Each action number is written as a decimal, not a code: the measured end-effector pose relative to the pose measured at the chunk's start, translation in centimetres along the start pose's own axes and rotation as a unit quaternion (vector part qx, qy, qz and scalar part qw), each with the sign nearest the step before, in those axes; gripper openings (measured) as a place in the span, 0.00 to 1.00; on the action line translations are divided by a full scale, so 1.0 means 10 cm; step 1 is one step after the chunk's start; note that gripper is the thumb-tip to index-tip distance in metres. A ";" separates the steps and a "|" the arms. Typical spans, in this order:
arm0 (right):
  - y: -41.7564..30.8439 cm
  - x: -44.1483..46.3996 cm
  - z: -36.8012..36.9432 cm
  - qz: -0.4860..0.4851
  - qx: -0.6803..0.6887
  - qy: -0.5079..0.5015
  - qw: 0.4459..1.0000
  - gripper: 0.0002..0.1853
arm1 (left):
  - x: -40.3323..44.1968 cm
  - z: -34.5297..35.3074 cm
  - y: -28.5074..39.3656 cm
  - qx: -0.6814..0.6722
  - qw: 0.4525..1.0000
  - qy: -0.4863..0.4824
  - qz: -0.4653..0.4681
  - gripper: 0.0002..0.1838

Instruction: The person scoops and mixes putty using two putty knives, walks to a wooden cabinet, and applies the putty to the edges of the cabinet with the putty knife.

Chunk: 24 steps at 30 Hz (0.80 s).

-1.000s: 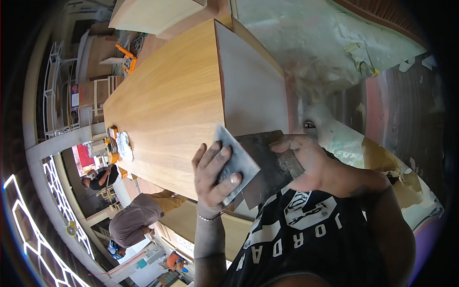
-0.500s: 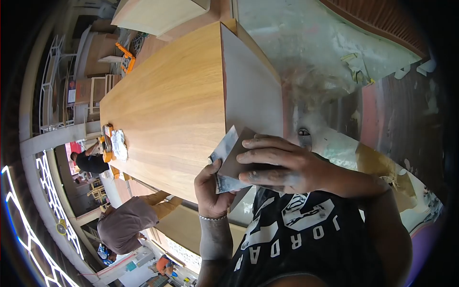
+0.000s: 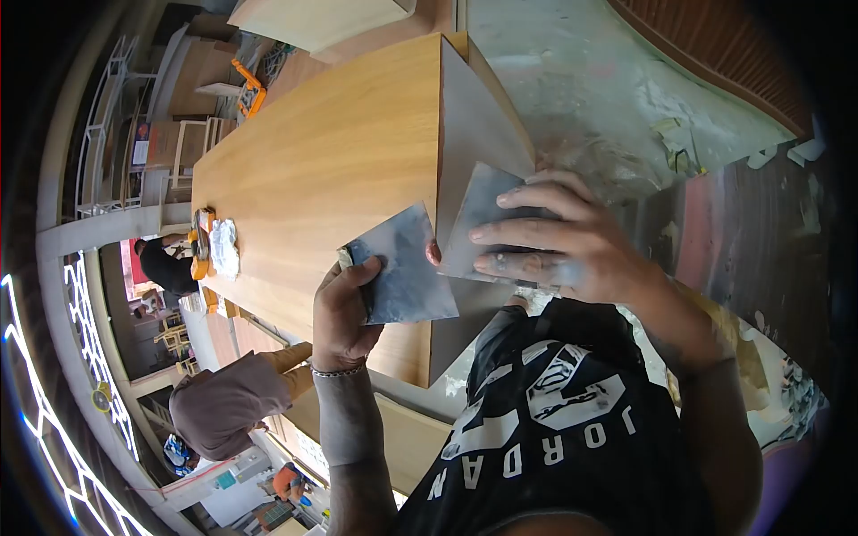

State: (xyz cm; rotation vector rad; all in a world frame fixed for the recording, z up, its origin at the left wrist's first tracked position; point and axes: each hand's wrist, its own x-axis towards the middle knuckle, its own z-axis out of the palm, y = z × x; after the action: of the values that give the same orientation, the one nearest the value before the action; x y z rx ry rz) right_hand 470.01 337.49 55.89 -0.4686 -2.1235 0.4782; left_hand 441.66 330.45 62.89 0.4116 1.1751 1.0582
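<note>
Pinching grey plate under thumb in left hand. Holding second plate, at two o'clock from first, beneath spread fingers of right hand. Wooden panel toward ten o'clock.

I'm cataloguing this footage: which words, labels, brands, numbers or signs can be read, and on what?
"JORDAN", upside down in the view, on the black shirt.
Large white print on that shirt: too creased to read surely.
Box label, back left: too small to read.
Left plate and right plate, in the hands: no readable text.
</note>
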 end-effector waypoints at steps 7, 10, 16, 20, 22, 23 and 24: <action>-0.02 0.02 0.06 0.084 0.043 -0.061 0.994 0.17 | 0.03 0.11 0.00 0.065 0.996 0.060 0.015 0.23; 0.24 -0.06 0.13 0.070 0.098 -0.087 0.989 0.15 | -0.03 0.03 0.11 -0.062 0.998 0.027 0.015 0.23; 0.96 -0.03 0.50 0.315 0.220 0.096 0.918 0.27 | -0.11 -0.36 0.04 -0.104 0.991 0.020 0.087 0.22; 1.47 0.23 0.82 0.259 0.154 0.206 0.931 0.27 | -0.08 -0.36 -0.19 -0.150 0.987 0.009 0.061 0.23; 1.59 0.34 0.88 0.250 0.113 0.214 0.938 0.28 | -0.09 -0.24 -0.25 -0.145 0.985 0.072 0.059 0.23; 1.63 0.37 0.89 0.253 0.115 0.213 0.937 0.28 | -0.11 -0.26 -0.27 -0.152 0.985 0.054 0.057 0.23; 1.66 0.40 0.90 0.280 0.138 0.194 0.930 0.28 | -0.13 -0.29 -0.29 -0.160 0.985 0.037 0.055 0.24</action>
State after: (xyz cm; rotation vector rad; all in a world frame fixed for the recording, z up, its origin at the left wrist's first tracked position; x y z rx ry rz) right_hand 462.92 352.19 45.52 -0.9272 -1.4943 0.9102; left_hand 440.41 327.27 60.27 0.1874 1.0328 1.3426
